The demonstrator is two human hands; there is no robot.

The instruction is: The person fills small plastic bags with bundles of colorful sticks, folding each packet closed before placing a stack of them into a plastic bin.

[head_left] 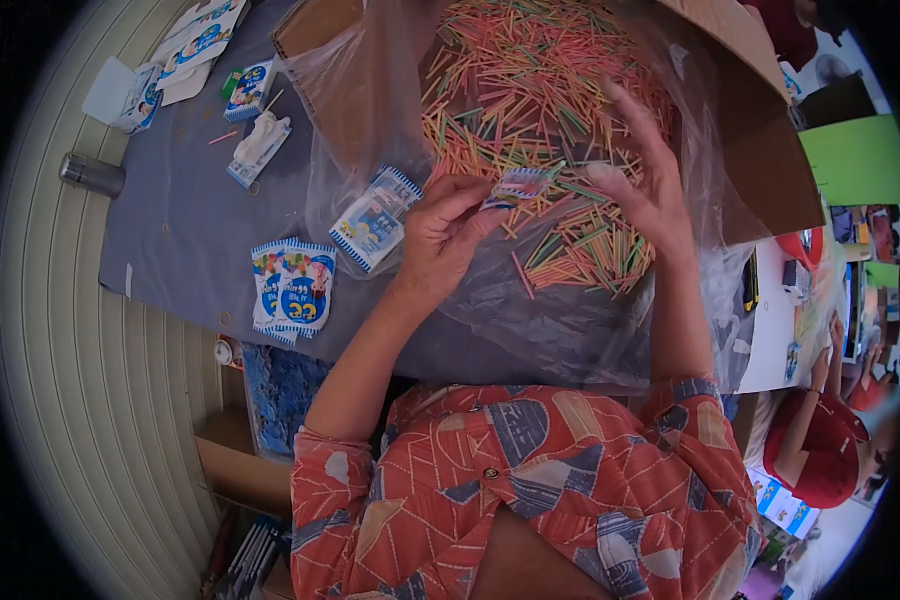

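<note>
My left hand (440, 240) pinches a small printed packet (518, 187) between thumb and fingers. Just right of it, my right hand (650, 185) hovers with thumb and fingers apart, holding nothing that I can see. Below both hands lies a big heap of thin pink, yellow and green sticks (550, 90), in a cardboard box (750, 130) lined with clear plastic (705, 90). A blue-and-white packet (375, 220) lies beside my left wrist. Farther left, several similar packets (305, 285) overlap in a small pile.
On the grey-covered table (200, 230) stand an opened small carton (260, 148), another carton (248, 90) and a metal flask (92, 174). Flattened cartons (202, 45) lie at the far left corner. At right, a person in red (820, 450) sits near another table.
</note>
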